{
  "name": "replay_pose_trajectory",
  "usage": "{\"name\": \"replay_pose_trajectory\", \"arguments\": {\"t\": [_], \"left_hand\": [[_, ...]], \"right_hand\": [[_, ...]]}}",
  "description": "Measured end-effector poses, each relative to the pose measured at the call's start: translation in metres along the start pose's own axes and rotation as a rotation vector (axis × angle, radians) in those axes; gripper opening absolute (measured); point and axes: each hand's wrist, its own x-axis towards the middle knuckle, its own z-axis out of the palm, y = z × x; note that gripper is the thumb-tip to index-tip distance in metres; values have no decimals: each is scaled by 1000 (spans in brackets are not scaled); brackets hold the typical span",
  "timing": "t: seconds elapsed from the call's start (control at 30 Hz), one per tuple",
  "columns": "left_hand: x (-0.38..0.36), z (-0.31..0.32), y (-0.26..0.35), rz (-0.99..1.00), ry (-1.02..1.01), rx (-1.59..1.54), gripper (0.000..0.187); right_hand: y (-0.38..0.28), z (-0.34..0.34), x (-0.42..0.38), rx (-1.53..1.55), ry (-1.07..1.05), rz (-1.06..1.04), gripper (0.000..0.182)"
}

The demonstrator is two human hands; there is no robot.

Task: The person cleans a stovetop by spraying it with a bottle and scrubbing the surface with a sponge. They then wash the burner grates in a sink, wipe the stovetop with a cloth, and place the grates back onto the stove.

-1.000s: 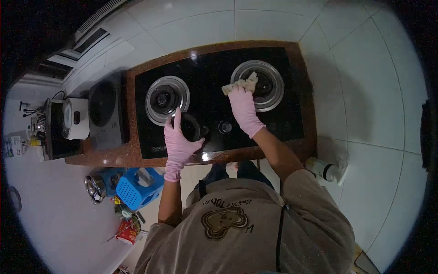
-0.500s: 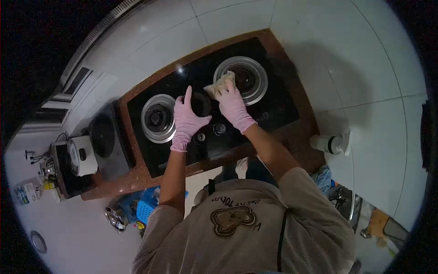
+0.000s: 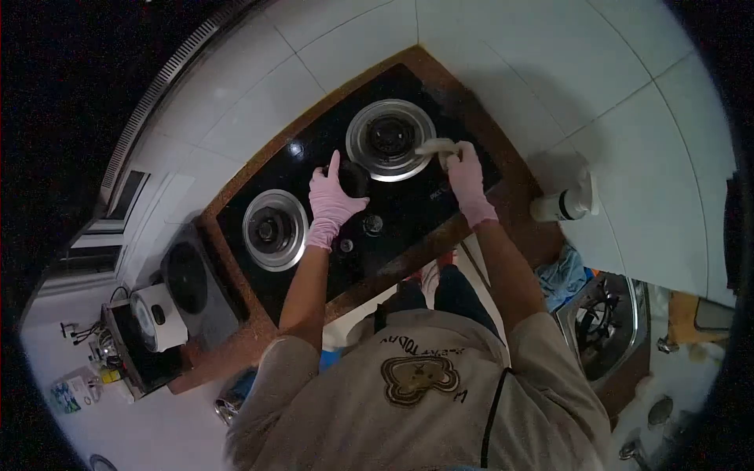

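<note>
My left hand (image 3: 334,198), in a pink glove, is over the middle of the black glass gas hob (image 3: 314,286). Its index finger and thumb are spread around the edge of a dark round burner piece (image 3: 356,180), which it seems to hold; the fingers hide part of it. Pinched in my right hand (image 3: 467,187), also gloved in pink, is a pale cloth (image 3: 437,147). The cloth reaches the right edge of the right burner's metal ring (image 3: 355,147). The left burner (image 3: 275,229) lies just left of my left hand.
A white bottle (image 3: 559,206) stands right of the hob near the tiled wall. Farther right are a blue cloth (image 3: 562,281) and a metal sink (image 3: 635,334). On the left are a dark flat appliance (image 3: 208,302) and a white appliance (image 3: 159,318).
The view has turned. My right hand has moved the cloth from the left side of the right burner to its right edge. My left hand and the dark piece have shifted closer to that burner.
</note>
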Motion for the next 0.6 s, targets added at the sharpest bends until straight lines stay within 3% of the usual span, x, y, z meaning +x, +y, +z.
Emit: {"name": "replay_pose_trajectory", "arguments": {"t": [0.07, 0.1, 0.17, 0.23, 0.27, 0.33, 0.4, 0.43, 0.5, 0.53, 0.6], "left_hand": [[0, 5, -2, 33, 28, -21, 130], [2, 9, -2, 29, 13, -16, 130], [4, 13, -2, 18, 1, -33, 131], [9, -11, 12, -40, -187, 113, 132], [13, -11, 22, -49, -144, 221, 135], [29, -18, 57, 97, 34, 166, 127], [63, -1, 105, 457, 234, -66, 93], [80, 7, 135, 563, 233, -156, 87], [103, 24, 194, 559, 141, -50, 84], [115, 37, 213, 561, 94, 24, 81], [150, 87, 219, 670, 141, 81, 61]], "right_hand": [[6, -13, -14, 629, 163, 254, 27], [-1, -30, -25, 706, 142, 361, 30], [21, -44, -43, 770, 190, 345, 29], [46, -58, -64, 839, 237, 329, 29], [59, -66, -78, 932, 252, 337, 30], [55, -82, -110, 1029, 307, 349, 32], [19, -108, -145, 1252, 339, 268, 36], [38, -110, -157, 1194, 404, 267, 36], [46, -130, -191, 963, 482, 583, 34], [73, -122, -205, 937, 541, 242, 31], [41, -157, -240, 889, 542, 585, 29]]}}
